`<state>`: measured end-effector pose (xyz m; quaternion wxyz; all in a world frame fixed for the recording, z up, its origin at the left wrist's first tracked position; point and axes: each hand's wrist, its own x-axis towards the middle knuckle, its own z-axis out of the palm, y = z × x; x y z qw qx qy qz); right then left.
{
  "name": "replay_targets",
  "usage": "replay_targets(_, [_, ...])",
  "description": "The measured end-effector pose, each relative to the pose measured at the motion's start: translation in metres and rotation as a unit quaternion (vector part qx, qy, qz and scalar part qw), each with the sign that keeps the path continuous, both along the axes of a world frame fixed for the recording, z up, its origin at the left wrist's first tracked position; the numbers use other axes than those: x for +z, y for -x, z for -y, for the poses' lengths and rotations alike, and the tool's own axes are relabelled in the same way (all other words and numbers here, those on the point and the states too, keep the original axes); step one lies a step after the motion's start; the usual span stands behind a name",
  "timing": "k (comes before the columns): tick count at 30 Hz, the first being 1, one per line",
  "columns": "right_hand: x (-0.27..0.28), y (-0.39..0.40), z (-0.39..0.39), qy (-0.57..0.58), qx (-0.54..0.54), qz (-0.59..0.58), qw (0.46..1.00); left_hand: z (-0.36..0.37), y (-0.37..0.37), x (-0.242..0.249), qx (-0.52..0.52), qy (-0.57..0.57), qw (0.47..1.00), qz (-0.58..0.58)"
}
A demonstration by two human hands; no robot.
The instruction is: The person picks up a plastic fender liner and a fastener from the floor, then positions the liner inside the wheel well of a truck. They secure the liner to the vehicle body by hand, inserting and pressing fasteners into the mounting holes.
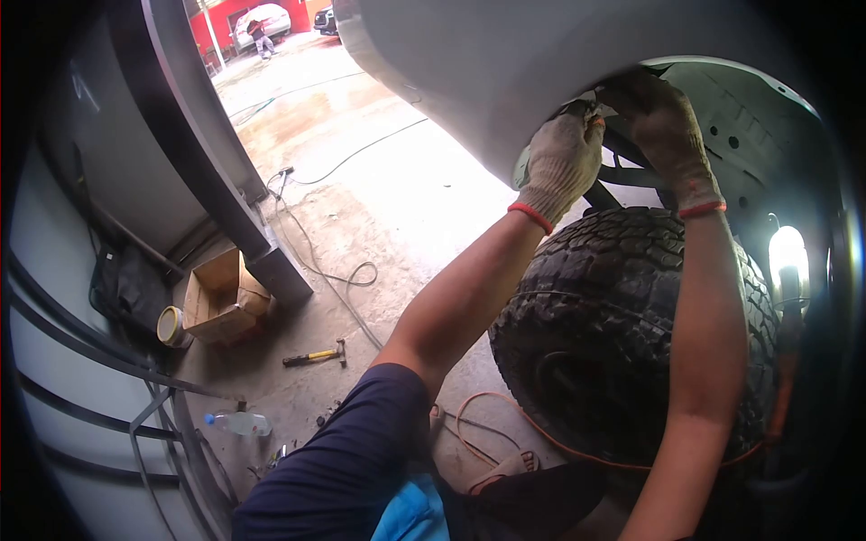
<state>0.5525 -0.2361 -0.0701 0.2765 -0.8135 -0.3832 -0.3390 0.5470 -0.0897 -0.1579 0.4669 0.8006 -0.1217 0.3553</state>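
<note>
Both my hands wear knitted work gloves with red cuffs and are raised to the edge of the wheel arch on a grey car body panel point(451, 54). My left hand point(568, 151) is closed at the panel's lower edge, its fingers curled around something small and dark that I cannot make out. Close by on the right, my right hand point(663, 126) reaches up under the arch lip with its fingers bent toward the left hand. Shadow hides those fingertips and whatever they grip. Below my hands stands a large knobbly tire point(600, 298).
A lit work lamp point(788, 261) hangs right of the tire, and an orange cord point(478, 397) runs around its base. On the floor at left lie a hammer point(313, 357), a plastic bottle point(239, 423), a cardboard box point(225, 302) and a tub point(171, 326). A dark post point(203, 135) rises beside them.
</note>
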Motion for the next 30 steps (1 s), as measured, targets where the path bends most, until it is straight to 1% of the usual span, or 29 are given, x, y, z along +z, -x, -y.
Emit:
replay_targets(2, [0.0,0.004,-0.003,0.0,-0.006,0.011,1.0,-0.005,0.004,-0.001,-0.009,-0.014,1.0,-0.009])
replay_targets(4, [0.001,0.008,-0.003,-0.002,-0.015,0.024,1.0,-0.012,0.012,-0.01,-0.019,0.027,0.999,0.002])
replay_targets(6, [0.001,0.009,-0.005,-0.005,-0.037,0.01,0.999,-0.014,0.013,-0.014,-0.01,0.011,1.0,0.017])
replay_targets(7, [-0.001,0.007,-0.005,-0.006,-0.035,0.008,0.999,-0.013,0.013,-0.012,0.004,0.004,1.0,0.019])
replay_targets(9, [-0.002,0.001,-0.003,-0.009,0.014,0.01,1.0,-0.015,0.015,-0.011,0.018,-0.003,1.0,0.019])
replay_targets(11, [-0.003,0.001,-0.004,-0.006,-0.009,0.022,1.0,-0.014,0.012,-0.01,-0.026,0.04,0.999,-0.01])
replay_targets(12, [-0.003,0.0,-0.004,-0.001,-0.031,0.034,0.999,-0.018,0.011,-0.013,-0.03,0.038,0.999,-0.007])
replay_targets(13, [-0.004,0.0,-0.005,-0.004,-0.037,0.036,0.999,-0.028,0.01,-0.021,-0.099,0.091,0.991,-0.025])
replay_targets(14, [-0.004,-0.001,-0.008,0.009,-0.028,0.052,0.998,-0.036,0.011,-0.025,-0.172,0.142,0.974,-0.045])
replay_targets(15, [-0.004,-0.003,-0.006,0.021,-0.027,0.069,0.997,-0.043,0.024,-0.022,-0.226,0.236,0.944,-0.038])
replay_targets(16, [-0.003,-0.008,-0.002,0.009,0.005,0.04,0.999,-0.047,0.041,-0.019,-0.283,0.328,0.9,-0.039])
replay_targets(18, [-0.002,-0.004,-0.002,-0.024,0.001,-0.028,0.999,-0.051,0.063,-0.008,-0.317,0.38,0.869,-0.003])
replay_targets(20, [0.001,0.009,-0.001,-0.026,-0.024,-0.08,0.996,-0.042,0.077,0.004,-0.376,0.437,0.816,0.038])
replay_targets(21, [0.0,0.009,0.002,-0.029,-0.03,-0.079,0.996,-0.041,0.079,0.005,-0.308,0.317,0.893,0.083])
replay_targets(22, [-0.001,0.005,0.005,0.021,-0.039,-0.058,0.997,-0.033,0.08,0.007,-0.312,0.315,0.893,0.081])
replay_targets(23, [0.0,0.002,0.007,0.071,-0.047,-0.037,0.996,-0.021,0.082,0.011,-0.246,0.261,0.921,0.153])
replay_targets(24, [0.002,-0.002,0.009,0.069,-0.051,-0.038,0.996,-0.01,0.085,0.018,-0.285,0.31,0.892,0.167])
replay_targets(25, [0.004,-0.006,0.009,0.134,-0.076,0.037,0.987,0.001,0.088,0.024,-0.322,0.356,0.858,0.182])
replay_targets(26, [0.003,-0.009,0.009,0.197,-0.1,0.111,0.969,0.008,0.086,0.029,-0.324,0.357,0.858,0.179])
replay_targets(27, [-0.003,-0.011,0.003,0.054,-0.029,0.023,0.998,0.014,0.08,0.034,-0.325,0.334,0.857,0.221])
replay_targets(28, [-0.001,-0.003,0.001,0.054,-0.032,0.02,0.998,0.017,0.068,0.039,-0.287,0.284,0.881,0.248])
replay_targets(29, [0.005,0.011,-0.001,0.049,-0.052,-0.017,0.997,0.02,0.059,0.045,-0.245,0.237,0.899,0.275])
replay_targets(30, [0.007,0.02,-0.001,0.042,-0.071,-0.054,0.995,0.027,0.053,0.048,-0.247,0.237,0.899,0.273])
